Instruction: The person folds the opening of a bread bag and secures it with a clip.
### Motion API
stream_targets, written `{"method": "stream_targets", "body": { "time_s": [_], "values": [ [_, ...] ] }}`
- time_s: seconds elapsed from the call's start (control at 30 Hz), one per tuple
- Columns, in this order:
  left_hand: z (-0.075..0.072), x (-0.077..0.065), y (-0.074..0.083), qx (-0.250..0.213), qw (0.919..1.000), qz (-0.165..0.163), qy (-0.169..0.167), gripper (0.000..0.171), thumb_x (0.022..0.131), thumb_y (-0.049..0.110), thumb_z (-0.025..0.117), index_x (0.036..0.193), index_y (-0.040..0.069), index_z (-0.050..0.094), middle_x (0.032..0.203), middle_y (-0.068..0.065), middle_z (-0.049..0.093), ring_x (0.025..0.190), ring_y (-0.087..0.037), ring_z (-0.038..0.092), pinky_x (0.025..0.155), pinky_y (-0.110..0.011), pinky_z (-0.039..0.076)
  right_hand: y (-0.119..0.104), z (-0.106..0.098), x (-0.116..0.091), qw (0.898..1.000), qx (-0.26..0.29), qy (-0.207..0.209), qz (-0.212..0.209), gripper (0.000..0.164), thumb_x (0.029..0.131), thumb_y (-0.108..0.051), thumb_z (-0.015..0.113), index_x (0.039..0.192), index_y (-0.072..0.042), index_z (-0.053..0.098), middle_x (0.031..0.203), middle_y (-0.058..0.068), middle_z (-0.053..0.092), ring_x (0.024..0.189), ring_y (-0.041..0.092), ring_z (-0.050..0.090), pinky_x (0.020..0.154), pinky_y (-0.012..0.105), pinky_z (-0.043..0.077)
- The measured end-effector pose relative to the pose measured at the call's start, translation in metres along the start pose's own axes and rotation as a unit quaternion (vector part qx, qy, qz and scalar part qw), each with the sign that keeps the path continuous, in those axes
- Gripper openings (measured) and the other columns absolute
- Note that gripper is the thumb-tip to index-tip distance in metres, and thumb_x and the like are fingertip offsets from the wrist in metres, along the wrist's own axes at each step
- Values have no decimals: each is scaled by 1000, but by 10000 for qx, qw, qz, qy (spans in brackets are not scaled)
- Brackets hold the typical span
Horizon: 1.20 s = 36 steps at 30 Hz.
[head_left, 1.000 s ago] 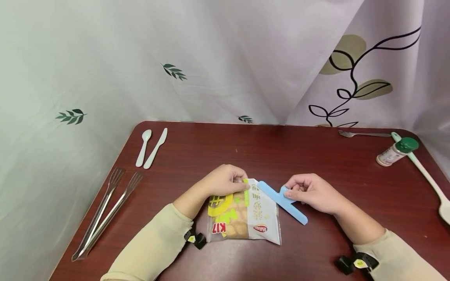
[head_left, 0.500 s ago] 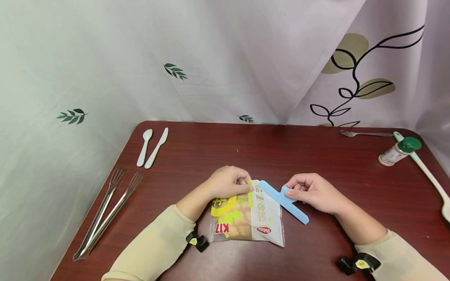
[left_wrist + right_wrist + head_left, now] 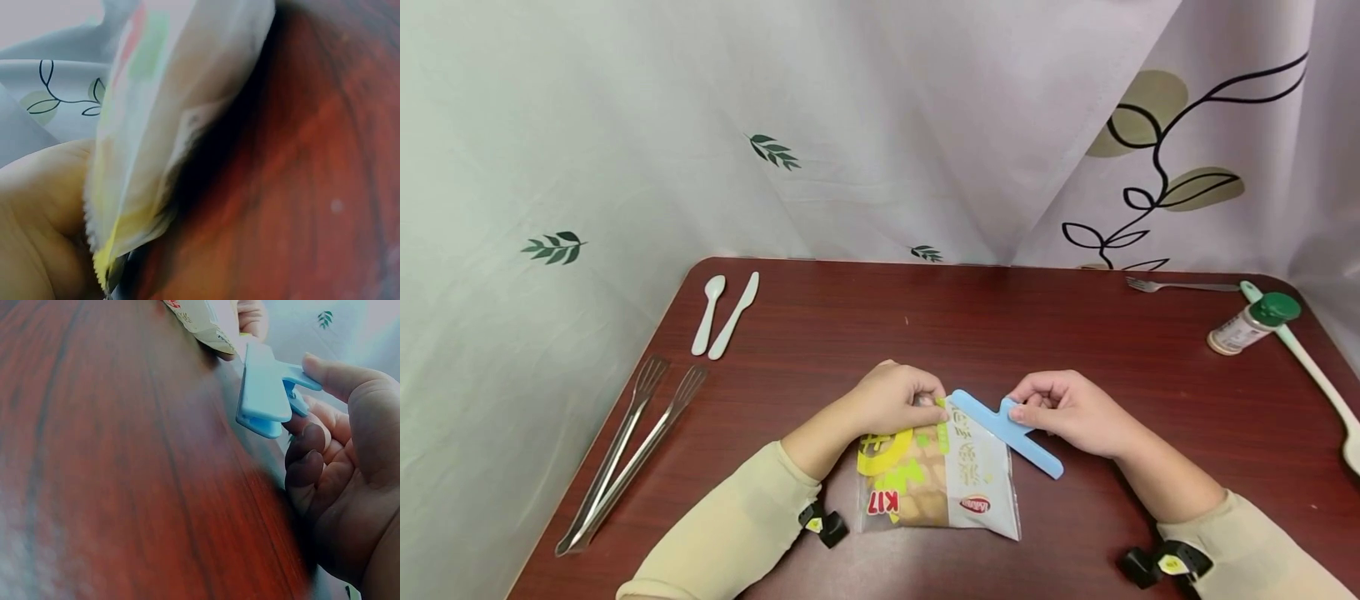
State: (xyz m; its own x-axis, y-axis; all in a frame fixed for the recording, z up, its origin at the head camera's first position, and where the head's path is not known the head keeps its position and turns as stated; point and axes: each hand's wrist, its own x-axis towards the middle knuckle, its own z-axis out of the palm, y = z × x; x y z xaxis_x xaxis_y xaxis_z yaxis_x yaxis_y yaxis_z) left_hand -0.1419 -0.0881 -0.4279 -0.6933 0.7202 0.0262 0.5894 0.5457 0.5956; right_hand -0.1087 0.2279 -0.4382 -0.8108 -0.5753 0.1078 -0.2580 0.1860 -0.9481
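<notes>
A snack bag (image 3: 936, 479) with yellow and green print lies on the dark red table (image 3: 970, 333). My left hand (image 3: 898, 400) pinches the bag's top edge, and the bag's corner (image 3: 156, 144) fills the left wrist view. A long light-blue sealing clip (image 3: 1006, 433) lies slantwise across the bag's upper right corner. My right hand (image 3: 1063, 408) pinches the clip's small tab between thumb and fingers; the right wrist view shows the clip (image 3: 265, 387) end-on, held just above the table, with the bag's edge (image 3: 206, 322) beyond it.
A white plastic spoon (image 3: 707, 314) and knife (image 3: 733, 315) lie at the far left. Metal tongs (image 3: 628, 454) rest along the left edge. At the far right are a fork (image 3: 1180, 286), a green-capped shaker on its side (image 3: 1251, 323) and a long pale spoon (image 3: 1307, 367).
The bag has slid slightly toward me and to the right, and its top has bunched under my left hand. My left hand followed it. The right hand and clip barely moved.
</notes>
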Motion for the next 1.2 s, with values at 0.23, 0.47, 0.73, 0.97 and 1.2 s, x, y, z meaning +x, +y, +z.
{"method": "stream_targets", "body": {
  "time_s": [0.23, 0.47, 0.73, 0.97, 1.2],
  "values": [
    [1, -1, -1, -52, 10000, 69, -32, 7, 97, 32, 78, 92, 27, 75, 64, 23, 51, 61, 3, 48, 85, -36, 40, 0, 1, 0, 9999, -49, 93, -117, 16, 98, 5, 71, 105, -9, 78, 72, 0, 61, 65, 5, 53, 55, 25, 47],
    [0, 1, 0, -256, 9994, -238, -19, 13, 104, 30, 67, 97, 29, 78, 61, 21, 53, 57, -2, 49, 73, -29, 41, 0, 1, 0, 9998, -17, 169, -99, 16, 98, 5, 71, 105, -8, 77, 73, 1, 61, 64, 7, 54, 56, 25, 47],
    [2, 2, 0, 12, 9997, -188, -139, 18, 106, 31, 63, 93, 30, 75, 57, 20, 48, 57, -1, 49, 87, -37, 38, -1, 1, 0, 9997, -51, 209, -79, 16, 98, 5, 72, 105, -8, 78, 72, 1, 60, 62, 7, 53, 53, 26, 46],
    [3, 3, 2, 130, 9998, -91, -131, 17, 106, 31, 65, 93, 30, 75, 60, 20, 49, 60, 0, 49, 87, -38, 37, -2, 2, 0, 9997, -24, 218, -80, 16, 97, 5, 72, 105, -8, 77, 70, 2, 60, 61, 8, 53, 52, 27, 45],
    [2, 3, 6, 225, 9995, -75, -199, 18, 106, 32, 66, 91, 29, 75, 64, 22, 53, 64, 0, 52, 87, -38, 36, -1, 2, 0, 9998, -45, 190, -101, 17, 97, 5, 73, 105, -8, 78, 68, 3, 57, 59, 10, 51, 50, 29, 42]
  ]
}}
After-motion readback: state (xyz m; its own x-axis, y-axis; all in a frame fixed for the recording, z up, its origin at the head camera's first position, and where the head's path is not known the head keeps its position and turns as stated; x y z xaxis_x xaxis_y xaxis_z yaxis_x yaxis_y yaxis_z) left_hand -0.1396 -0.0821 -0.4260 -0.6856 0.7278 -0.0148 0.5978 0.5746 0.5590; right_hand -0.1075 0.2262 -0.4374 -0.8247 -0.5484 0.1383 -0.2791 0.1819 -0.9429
